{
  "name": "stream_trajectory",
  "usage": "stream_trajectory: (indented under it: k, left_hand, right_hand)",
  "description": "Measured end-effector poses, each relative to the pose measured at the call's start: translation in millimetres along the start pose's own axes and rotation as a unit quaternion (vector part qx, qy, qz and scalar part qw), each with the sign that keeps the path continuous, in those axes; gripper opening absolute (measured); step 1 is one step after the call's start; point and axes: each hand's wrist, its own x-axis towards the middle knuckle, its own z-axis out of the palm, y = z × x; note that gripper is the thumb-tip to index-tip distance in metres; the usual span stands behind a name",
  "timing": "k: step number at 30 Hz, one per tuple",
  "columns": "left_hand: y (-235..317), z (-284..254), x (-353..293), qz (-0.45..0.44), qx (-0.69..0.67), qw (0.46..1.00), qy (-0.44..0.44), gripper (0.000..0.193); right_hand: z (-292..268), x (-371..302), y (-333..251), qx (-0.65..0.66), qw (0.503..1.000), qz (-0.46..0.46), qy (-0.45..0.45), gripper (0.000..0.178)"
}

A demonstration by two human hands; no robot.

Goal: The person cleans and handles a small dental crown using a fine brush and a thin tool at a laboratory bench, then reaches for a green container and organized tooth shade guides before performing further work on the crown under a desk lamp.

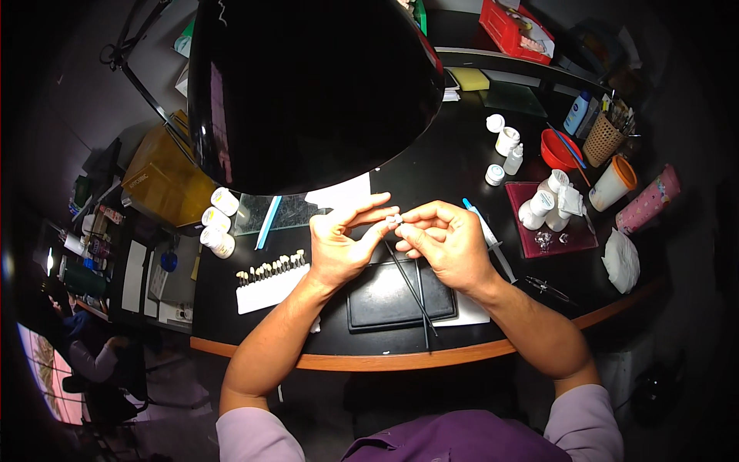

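Above the middle of the desk my left hand (344,240) and my right hand (448,245) meet at the fingertips. A small white piece (395,219) is pinched between them, too small to make out its exact shape. My left hand's other fingers stretch outward, while those of my right hand curl in. Below the hands two thin dark sticks (416,289) cross over a black rectangular pad (392,304); whether the fingers touch their upper ends is hidden. Left of my left forearm lies a white holder with a row of tooth-coloured shade tabs (271,289).
A large black lamp shade (308,100) hangs over the far desk. White jars (217,223) stand at the left. To the right are a maroon tray with bottles (531,245), a syringe (493,242), a red bowl (556,154) and a crumpled white tissue (620,260).
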Motion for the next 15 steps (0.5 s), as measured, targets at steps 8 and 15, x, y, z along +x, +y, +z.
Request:
stream_trajectory:
  k: [8,15]
  left_hand:
    - [5.7,-4.0,1.5,-0.007,0.022,1.000,-0.011,0.038]
    - [7.7,-4.2,0.2,-0.008,0.026,0.999,-0.022,0.040]
  right_hand:
    - [0.2,0.7,-0.6,-0.004,1.000,0.006,-0.003,0.016]
    - [1.5,-1.2,0.1,0.000,1.000,-0.005,0.004,0.013]
